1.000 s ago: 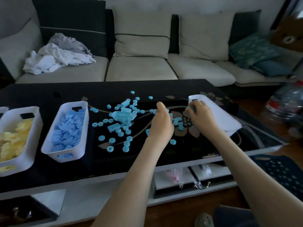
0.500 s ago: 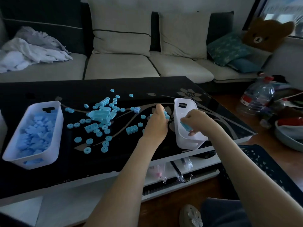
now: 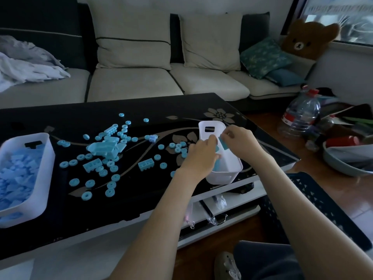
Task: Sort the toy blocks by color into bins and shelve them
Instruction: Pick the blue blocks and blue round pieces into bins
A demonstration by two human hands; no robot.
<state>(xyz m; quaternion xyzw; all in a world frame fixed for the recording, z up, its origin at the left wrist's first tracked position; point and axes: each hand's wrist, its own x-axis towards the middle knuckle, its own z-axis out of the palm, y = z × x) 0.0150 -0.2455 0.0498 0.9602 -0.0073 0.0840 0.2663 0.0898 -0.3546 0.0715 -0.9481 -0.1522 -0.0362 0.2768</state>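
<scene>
Several light-blue toy blocks and rings (image 3: pixel 105 156) lie scattered over the black glass table (image 3: pixel 80 118). A white bin (image 3: pixel 226 170) stands at the table's right front edge. My left hand (image 3: pixel 201 156) reaches over the bin's left rim with fingers curled around teal pieces (image 3: pixel 217 165). My right hand (image 3: pixel 240 142) hovers above the same bin and pinches a teal block (image 3: pixel 223 144). At the left, another white bin (image 3: pixel 43 164) holds a heap of blue blocks (image 3: pixel 16 172).
A sofa (image 3: pixel 131 83) with cushions and a crumpled cloth (image 3: pixel 26 65) runs behind the table. On the floor at the right are a water bottle (image 3: pixel 300 114), a basin (image 3: pixel 343 162) and a dark perforated basket (image 3: pixel 314 201). A bear plush (image 3: pixel 306 39) leans by the window.
The view swung right, so the yellow bin left the frame. The white bin now stands upright at the table's right edge, and both hands moved over it with teal pieces.
</scene>
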